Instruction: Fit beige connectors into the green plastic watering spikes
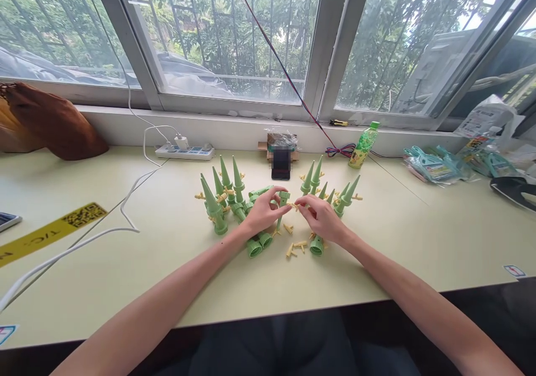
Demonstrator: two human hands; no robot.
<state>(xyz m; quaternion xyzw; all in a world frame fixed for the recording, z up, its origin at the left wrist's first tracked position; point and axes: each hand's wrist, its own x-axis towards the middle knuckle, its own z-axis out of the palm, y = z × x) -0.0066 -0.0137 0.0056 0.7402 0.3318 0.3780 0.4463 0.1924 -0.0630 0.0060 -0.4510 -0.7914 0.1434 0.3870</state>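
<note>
My left hand [267, 210] grips a green plastic cone [283, 198] by its wide collar, with the point down. Close beside it, my right hand [323, 215] pinches a small yellow branched plastic piece [294, 205] at the cone's side; whether the two touch I cannot tell. Loose yellow pieces [291, 249] lie on the table below my hands. Green cones [214, 200] stand point-up on the left, some with yellow pieces stuck in their sides. More cones [347, 196] stand on the right, partly behind my right hand. Others lie on their sides, showing hollow ends [254, 248].
A phone [280, 164] leans on a small box at the back. Behind on the right stands a green drink bottle [363, 146]. A power strip [186, 152] with a white cable is back left. Plastic-wrapped packs [435, 165] lie far right, a brown bag [56, 122] far left.
</note>
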